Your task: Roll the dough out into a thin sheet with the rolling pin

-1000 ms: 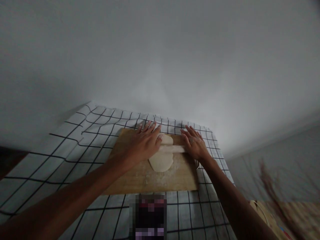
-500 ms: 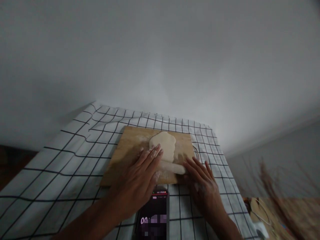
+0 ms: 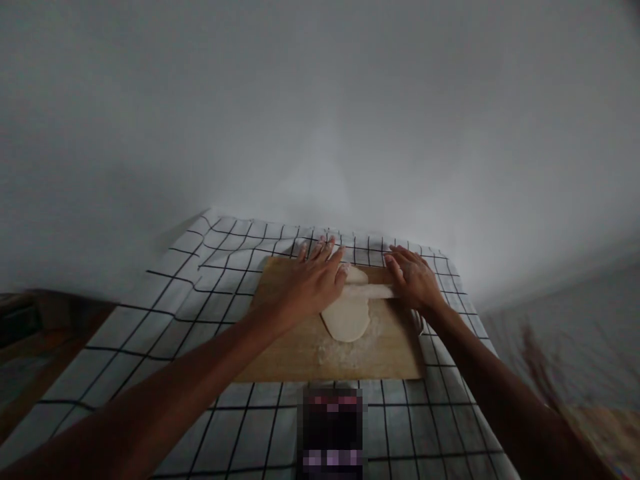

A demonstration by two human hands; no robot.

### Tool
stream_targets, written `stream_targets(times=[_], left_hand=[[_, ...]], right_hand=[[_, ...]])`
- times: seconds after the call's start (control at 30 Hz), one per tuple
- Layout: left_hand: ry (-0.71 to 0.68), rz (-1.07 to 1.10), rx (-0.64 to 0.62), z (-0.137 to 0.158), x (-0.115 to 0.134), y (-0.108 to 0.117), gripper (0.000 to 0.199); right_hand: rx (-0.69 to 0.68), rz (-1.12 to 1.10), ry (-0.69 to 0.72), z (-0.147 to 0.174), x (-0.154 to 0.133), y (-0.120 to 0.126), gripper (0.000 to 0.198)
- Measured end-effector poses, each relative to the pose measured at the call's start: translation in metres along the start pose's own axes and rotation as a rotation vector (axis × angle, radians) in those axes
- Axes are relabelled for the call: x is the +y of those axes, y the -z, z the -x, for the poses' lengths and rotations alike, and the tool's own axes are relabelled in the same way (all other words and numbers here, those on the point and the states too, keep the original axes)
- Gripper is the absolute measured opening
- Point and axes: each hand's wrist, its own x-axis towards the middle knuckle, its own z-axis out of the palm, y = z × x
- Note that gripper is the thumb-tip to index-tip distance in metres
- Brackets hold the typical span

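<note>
A pale rolling pin (image 3: 373, 291) lies crosswise over a flattened sheet of dough (image 3: 346, 321) on a wooden board (image 3: 280, 353). My left hand (image 3: 323, 270) is palm down over the pin's left end, which it hides, with floury fingers stretched out and spread past the board's far edge. Over the pin's right end rests my right hand (image 3: 413, 277), its fingers reaching forward and lying flat rather than wrapped round. Dough shows on both the near and far sides of the pin. Loose flour (image 3: 345, 353) dusts the board in front.
A white tablecloth with black grid lines (image 3: 200, 347) covers the table, running back to a pale wall (image 3: 320, 133). A phone, blurred by pixelation (image 3: 331, 427), lies before the board. Partly hidden by my right arm, a thin round-edged object (image 3: 419, 323) sits at the board's right edge.
Both hands and the rolling pin have moved away from me, from the dough's near edge to its far part. The near part of the dough and floury board are now uncovered.
</note>
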Motion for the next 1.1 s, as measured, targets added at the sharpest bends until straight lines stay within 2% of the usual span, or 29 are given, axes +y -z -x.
stream_targets(times=[0.1,0.17,0.33,0.4,0.53,0.6,0.67,0.73,0.83,0.93,1.0,1.07,1.1], left_hand=[[0.055,0.030,-0.022,-0.018,-0.009,-0.004,0.053],[0.051,0.029,-0.012,-0.016,-0.006,-0.003,0.051],[-0.051,0.012,0.048,0.025,0.019,0.005,0.056],[-0.078,0.084,0.038,0.040,0.020,0.010,0.056],[-0.007,0.316,0.043,0.047,-0.010,0.022,0.051],[0.057,0.264,0.057,0.041,-0.027,0.028,0.045],[0.081,0.149,0.015,0.035,-0.035,0.032,0.037],[0.067,0.070,-0.023,0.030,-0.031,0.033,0.030],[0.025,0.101,-0.048,0.023,-0.019,0.026,0.031],[0.089,0.279,-0.121,0.013,-0.012,0.017,0.035],[0.149,0.469,-0.143,0.009,-0.010,0.013,0.048],[0.159,0.639,-0.146,0.008,-0.006,0.012,0.056],[0.150,0.690,-0.147,0.010,-0.003,0.013,0.054]], right_hand=[[-0.043,-0.056,-0.018,-0.026,0.005,-0.003,0.058],[-0.078,-0.050,0.004,-0.023,0.006,-0.003,0.059],[-0.109,0.062,0.131,0.038,-0.003,0.006,0.050],[-0.097,0.055,0.188,0.064,-0.008,0.013,0.047],[-0.074,-0.120,0.272,0.096,-0.008,0.024,0.035],[-0.067,-0.194,0.288,0.106,-0.002,0.026,0.030],[-0.052,-0.232,0.263,0.115,0.008,0.026,0.028],[-0.017,-0.275,0.172,0.124,0.019,0.024,0.027],[0.077,-0.389,0.008,0.132,0.032,0.022,0.025],[0.185,-0.491,-0.061,0.132,0.035,0.022,0.022],[0.231,-0.535,-0.071,0.130,0.034,0.023,0.020],[0.266,-0.582,-0.111,0.130,0.033,0.024,0.021],[0.274,-0.599,-0.147,0.131,0.033,0.025,0.022]])
